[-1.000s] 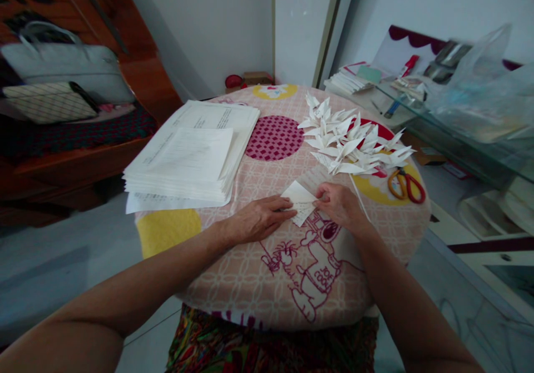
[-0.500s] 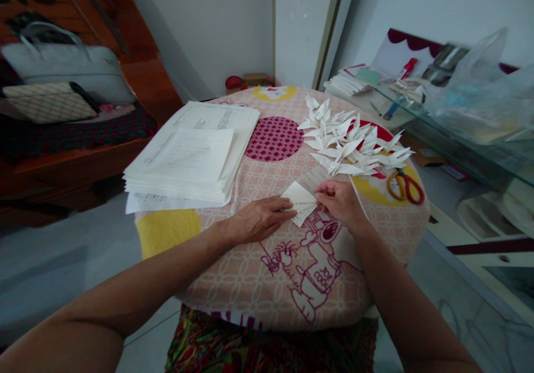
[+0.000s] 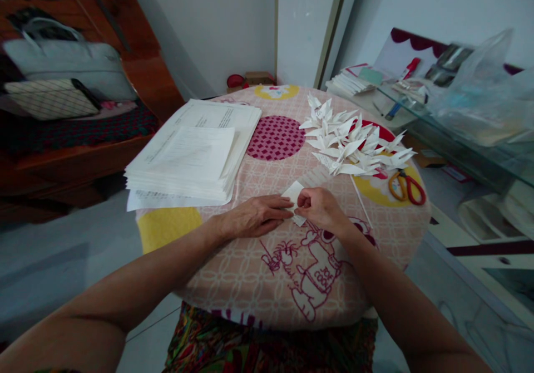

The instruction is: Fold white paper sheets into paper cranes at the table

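A small folded piece of white paper (image 3: 294,191) lies on the cloth-covered table, between my two hands. My left hand (image 3: 258,216) rests flat at its left side, fingers stretched out with their tips on the paper. From the right, my right hand (image 3: 319,209) pinches the paper's edge, with thumb and forefinger closed and the other fingers curled; that hand covers the paper's right part. Just beyond, a printed paper strip (image 3: 314,179) lies on the cloth. Farther back sits a cluster of folded white paper pieces (image 3: 346,145) with pointed ends.
A thick stack of printed sheets (image 3: 183,156) occupies the table's left side. Scissors (image 3: 406,188) with orange and red handles lie near the right edge. A glass-topped stand (image 3: 463,139) holds a plastic bag and papers. At left, handbags lie on a wooden seat (image 3: 79,150).
My right hand has moved left across the paper, bringing its pinching fingers close to my left fingertips. The paper's right part has come over toward the left. My left hand has barely moved.
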`<act>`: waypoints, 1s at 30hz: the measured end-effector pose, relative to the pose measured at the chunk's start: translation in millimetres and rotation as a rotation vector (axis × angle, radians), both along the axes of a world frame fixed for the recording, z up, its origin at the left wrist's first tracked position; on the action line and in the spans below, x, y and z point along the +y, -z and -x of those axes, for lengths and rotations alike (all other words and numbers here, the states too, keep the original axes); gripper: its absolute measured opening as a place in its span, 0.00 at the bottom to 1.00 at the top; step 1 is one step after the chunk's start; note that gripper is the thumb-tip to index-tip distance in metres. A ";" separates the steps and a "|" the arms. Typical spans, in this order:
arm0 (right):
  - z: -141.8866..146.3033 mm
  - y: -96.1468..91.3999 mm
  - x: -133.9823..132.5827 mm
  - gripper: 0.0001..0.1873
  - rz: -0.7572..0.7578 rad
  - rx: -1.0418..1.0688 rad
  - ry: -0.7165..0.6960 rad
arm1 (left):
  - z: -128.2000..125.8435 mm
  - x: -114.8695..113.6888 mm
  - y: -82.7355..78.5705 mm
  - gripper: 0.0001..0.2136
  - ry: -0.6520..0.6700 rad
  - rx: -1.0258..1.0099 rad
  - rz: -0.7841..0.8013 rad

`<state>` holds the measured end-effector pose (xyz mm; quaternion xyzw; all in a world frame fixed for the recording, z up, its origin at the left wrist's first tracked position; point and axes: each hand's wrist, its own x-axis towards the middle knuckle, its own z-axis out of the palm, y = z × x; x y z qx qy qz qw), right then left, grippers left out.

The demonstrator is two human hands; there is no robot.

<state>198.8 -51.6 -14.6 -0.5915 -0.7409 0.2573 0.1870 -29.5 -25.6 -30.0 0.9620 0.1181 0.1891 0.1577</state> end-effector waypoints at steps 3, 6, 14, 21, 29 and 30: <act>2.0 -3.0 0.1 0.03 0.010 -0.036 0.006 | 2.1 2.4 -1.7 0.15 0.034 0.000 0.055; -1.4 -3.5 1.9 0.04 0.036 -0.007 0.024 | 2.6 2.9 -2.6 0.15 0.035 -0.020 0.086; -22.8 1.8 2.8 0.05 0.026 0.093 0.114 | 3.1 2.4 0.3 0.15 0.019 -0.039 0.099; -41.2 3.9 3.5 0.04 -0.055 0.190 0.239 | 3.7 3.1 2.8 0.14 0.013 -0.071 0.110; -32.1 -1.6 8.0 0.11 0.068 0.277 0.201 | 2.5 1.7 4.8 0.13 0.001 -0.113 0.037; -32.4 -2.1 8.0 0.12 0.175 0.370 0.234 | 2.2 1.9 5.6 0.13 -0.001 -0.117 0.028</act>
